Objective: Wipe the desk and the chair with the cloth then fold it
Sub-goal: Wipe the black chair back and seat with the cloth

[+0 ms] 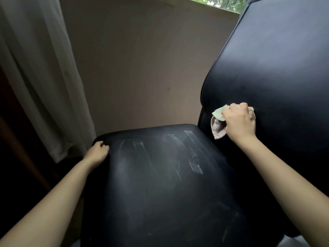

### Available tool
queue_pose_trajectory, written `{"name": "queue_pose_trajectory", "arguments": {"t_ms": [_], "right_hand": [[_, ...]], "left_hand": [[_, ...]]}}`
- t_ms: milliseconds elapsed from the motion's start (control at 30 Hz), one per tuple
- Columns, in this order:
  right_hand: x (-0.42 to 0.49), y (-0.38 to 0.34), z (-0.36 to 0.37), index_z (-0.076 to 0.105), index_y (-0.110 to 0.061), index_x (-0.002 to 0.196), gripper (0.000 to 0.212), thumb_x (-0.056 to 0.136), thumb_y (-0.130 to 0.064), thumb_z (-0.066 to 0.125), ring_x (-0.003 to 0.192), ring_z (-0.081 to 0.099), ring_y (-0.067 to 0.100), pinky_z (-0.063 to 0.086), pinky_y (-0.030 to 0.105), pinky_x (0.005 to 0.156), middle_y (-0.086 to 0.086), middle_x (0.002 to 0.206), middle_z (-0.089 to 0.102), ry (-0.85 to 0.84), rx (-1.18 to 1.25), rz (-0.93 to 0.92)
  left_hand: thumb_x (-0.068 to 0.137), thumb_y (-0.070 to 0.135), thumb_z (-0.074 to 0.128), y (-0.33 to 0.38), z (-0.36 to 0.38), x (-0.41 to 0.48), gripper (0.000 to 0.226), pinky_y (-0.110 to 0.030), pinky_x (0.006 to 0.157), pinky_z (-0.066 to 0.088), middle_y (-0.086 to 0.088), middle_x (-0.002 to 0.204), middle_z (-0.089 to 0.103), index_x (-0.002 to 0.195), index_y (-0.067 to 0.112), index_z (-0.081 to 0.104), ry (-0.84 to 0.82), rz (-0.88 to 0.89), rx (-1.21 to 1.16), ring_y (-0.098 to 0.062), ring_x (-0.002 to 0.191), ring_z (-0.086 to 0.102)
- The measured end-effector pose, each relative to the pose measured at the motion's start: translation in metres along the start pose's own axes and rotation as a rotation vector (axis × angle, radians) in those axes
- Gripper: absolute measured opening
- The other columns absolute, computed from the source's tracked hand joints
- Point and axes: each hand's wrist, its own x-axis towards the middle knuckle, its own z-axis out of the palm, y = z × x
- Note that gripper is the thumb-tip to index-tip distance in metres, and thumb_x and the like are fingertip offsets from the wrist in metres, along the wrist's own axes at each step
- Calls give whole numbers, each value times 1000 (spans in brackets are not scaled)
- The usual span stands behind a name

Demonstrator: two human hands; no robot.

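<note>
A black padded chair fills the view: its seat [160,184] lies below me with pale smear marks across it, and its backrest [276,65] rises at the right. My right hand [239,120] grips a bunched pale green and grey cloth [218,124] and presses it against the lower part of the backrest. My left hand [98,152] holds the seat's far left edge, fingers curled over the rim. The desk is not in view.
A white curtain [39,77] hangs at the left, in front of a beige wall [142,59]. A strip of window with green leaves [222,2] shows at the top. Dark furniture stands at the far left.
</note>
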Motion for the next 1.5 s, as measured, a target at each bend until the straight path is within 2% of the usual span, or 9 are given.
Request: {"name": "queue_pose_trajectory", "arguments": {"t_ms": [133, 267, 367, 467, 567, 700, 800, 1167, 1500], "right_hand": [[0, -2, 9, 64, 3, 77, 22, 60, 16, 62, 80, 50, 40, 42, 46, 70, 19, 77, 56, 12, 41, 4], [3, -11, 19, 67, -1, 100, 31, 73, 9, 56, 92, 46, 41, 38, 46, 81, 20, 94, 59, -89, 116, 69], [11, -38, 30, 61, -17, 119, 41, 83, -3, 49, 103, 44, 39, 35, 38, 87, 15, 112, 58, -312, 390, 126], [5, -79, 41, 62, -19, 119, 32, 88, -18, 56, 108, 53, 35, 39, 37, 92, 14, 112, 63, -439, 623, 110], [-5, -129, 46, 62, -23, 120, 33, 88, -25, 56, 106, 55, 37, 43, 38, 91, 15, 110, 63, -473, 680, 69], [-16, -185, 44, 58, -26, 125, 39, 89, -17, 47, 108, 46, 35, 39, 35, 90, 12, 115, 54, -533, 668, -93], [-30, -206, 52, 54, -23, 126, 37, 92, -13, 41, 107, 41, 30, 36, 33, 80, 7, 116, 49, -594, 581, -215], [-80, -188, 31, 55, -19, 117, 25, 93, -16, 48, 95, 39, 26, 36, 33, 78, 4, 109, 48, -598, 605, -307], [-28, -217, 41, 59, -27, 120, 39, 89, -6, 47, 106, 41, 32, 35, 35, 83, 7, 114, 48, -695, 537, -230]], "left_hand": [[101, 23, 35, -17, 16, -28, 45, -35, 107, 28, -13, 146, 39, 144, 9, 35, 188, -2, -292, -31, 133, 37], [100, 25, 34, -27, 31, -41, 42, -42, 95, 40, -22, 130, 53, 137, 6, 43, 386, 85, -68, -39, 118, 49], [99, 24, 37, -26, 35, -43, 40, -45, 92, 42, -24, 124, 56, 131, 2, 47, 488, 170, 12, -40, 114, 52], [99, 23, 39, -30, 37, -44, 37, -46, 88, 44, -24, 119, 58, 127, 1, 49, 554, 164, -26, -40, 110, 53], [99, 21, 39, -34, 39, -42, 36, -46, 88, 44, -23, 118, 59, 125, -1, 50, 574, 191, -37, -40, 109, 53], [98, 20, 40, -34, 41, -41, 34, -44, 88, 43, -22, 117, 60, 123, -1, 50, 588, 195, -45, -39, 108, 53], [98, 19, 40, -33, 41, -43, 33, -43, 87, 43, -22, 116, 61, 122, -2, 51, 593, 204, -46, -39, 107, 54], [98, 19, 41, -35, 44, -37, 32, -44, 89, 43, -18, 115, 62, 121, 0, 51, 607, 206, -26, -36, 107, 54], [96, 20, 38, -35, 44, -33, 33, -45, 86, 45, -19, 110, 63, 117, -1, 52, 638, 246, -4, -37, 103, 55]]}}
